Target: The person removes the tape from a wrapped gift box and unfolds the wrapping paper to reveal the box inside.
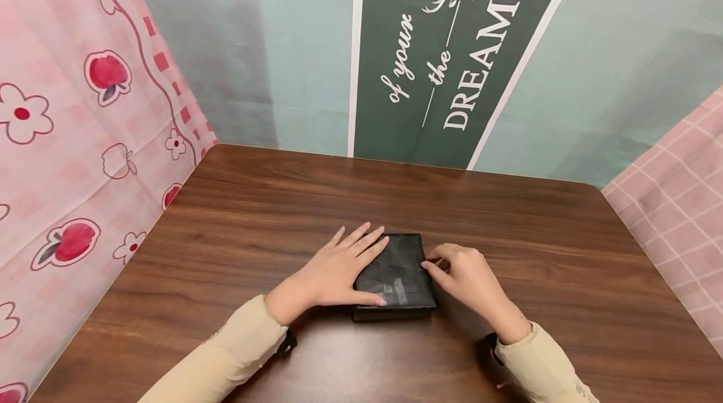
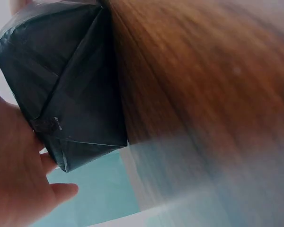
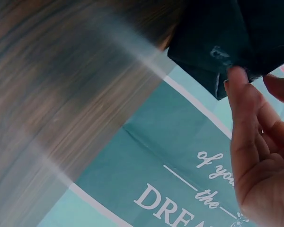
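A flat box wrapped in shiny black paper [image 1: 398, 271] lies on the wooden table, with clear tape on its top. My left hand [image 1: 339, 268] rests over its left part, fingers spread and straight, thumb along the near edge. Folded paper on a side of the black-wrapped box [image 2: 80, 90] shows in the left wrist view. At the box's right side my right hand [image 1: 469, 274] has bent fingers, with thumb and index finger at the edge. In the right wrist view the index fingertip [image 3: 237, 75] touches the folded side beside a shiny patch [image 3: 220, 54].
The brown wooden table [image 1: 271, 202] spreads around the box on all sides. Behind it hangs a grey-green cloth [image 1: 305, 51] with a dark lettered panel [image 1: 395, 127]. Pink patterned cloths hang at the left [image 1: 68, 139] and right [image 1: 678, 202].
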A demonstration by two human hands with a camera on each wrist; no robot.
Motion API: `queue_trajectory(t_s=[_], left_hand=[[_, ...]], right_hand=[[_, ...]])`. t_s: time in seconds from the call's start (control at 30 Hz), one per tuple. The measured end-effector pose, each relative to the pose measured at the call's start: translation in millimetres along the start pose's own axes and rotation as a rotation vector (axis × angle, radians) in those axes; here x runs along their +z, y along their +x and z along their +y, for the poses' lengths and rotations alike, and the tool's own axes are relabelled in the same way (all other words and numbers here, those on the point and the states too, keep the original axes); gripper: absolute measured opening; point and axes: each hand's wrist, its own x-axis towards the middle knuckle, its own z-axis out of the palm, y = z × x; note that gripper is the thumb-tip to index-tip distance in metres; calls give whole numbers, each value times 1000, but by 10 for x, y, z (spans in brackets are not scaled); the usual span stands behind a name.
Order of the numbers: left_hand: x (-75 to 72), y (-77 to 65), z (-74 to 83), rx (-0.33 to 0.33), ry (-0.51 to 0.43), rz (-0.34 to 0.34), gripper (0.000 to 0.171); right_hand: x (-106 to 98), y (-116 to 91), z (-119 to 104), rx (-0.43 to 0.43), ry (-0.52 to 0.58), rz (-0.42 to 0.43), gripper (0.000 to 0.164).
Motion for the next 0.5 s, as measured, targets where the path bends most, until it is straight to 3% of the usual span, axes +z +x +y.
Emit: queue_trajectory(t_s=[0.27,0.5], left_hand=[[4,3,1,-21,-1,-12,99],[15,22,2,-19,5,-24,99]], right_hand=[[-25,0,-71,154,103,-48,14],[-37,6,-104,223,119,-49,9]])
